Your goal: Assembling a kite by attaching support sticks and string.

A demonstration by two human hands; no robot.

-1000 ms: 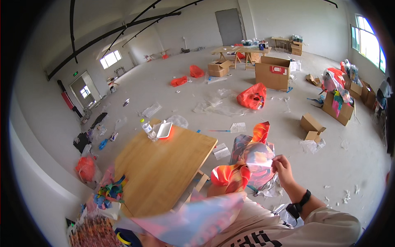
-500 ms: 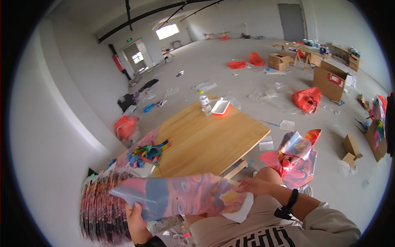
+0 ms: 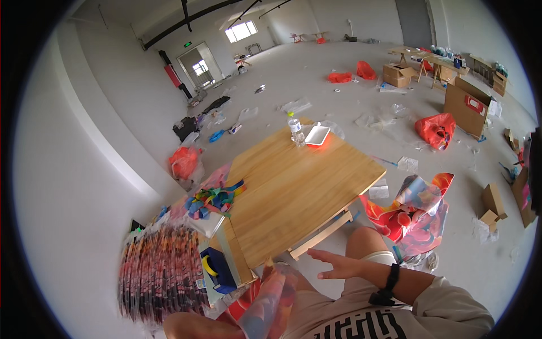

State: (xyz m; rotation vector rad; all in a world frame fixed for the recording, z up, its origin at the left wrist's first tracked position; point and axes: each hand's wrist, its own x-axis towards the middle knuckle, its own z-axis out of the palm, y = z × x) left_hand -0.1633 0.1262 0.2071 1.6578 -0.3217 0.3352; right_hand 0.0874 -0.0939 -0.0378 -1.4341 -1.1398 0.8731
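Head camera view shows my right hand (image 3: 334,265) at lower centre of the frame, with fingers stretched and somewhat spread; it holds nothing and is over my lap, near the table edge. My left forearm (image 3: 195,326) enters at the bottom, but the left hand itself I cannot see, so I cannot tell if it is wide or narrow, or if it grips something. The printed sheet (image 3: 264,308), pink and pale blue, is just beside this forearm at the bottom of the frame, to the left of my right hand and apart from it. It looks rolled or folded; exactly which, I cannot tell.

What could go wrong, I judge, comes mostly from this sheet. If it is pressed between arm and thigh, it could get a crease. Its upper end is close to the near corner of the wooden table (image 3: 305,181), so a quick lift could catch there and bend it. The blue tape dispenser (image 3: 224,276) with yellow roll is also near, at lower left of the frame, and a wide swing of the left arm might push it or the packed stack (image 3: 158,277) beyond it. On the right, the bright printed bundle (image 3: 420,229) is close to my knee; a careless turn of the leg could knock it over. A strong bump on the table might tip the bottle (image 3: 296,134), standing near the far end.
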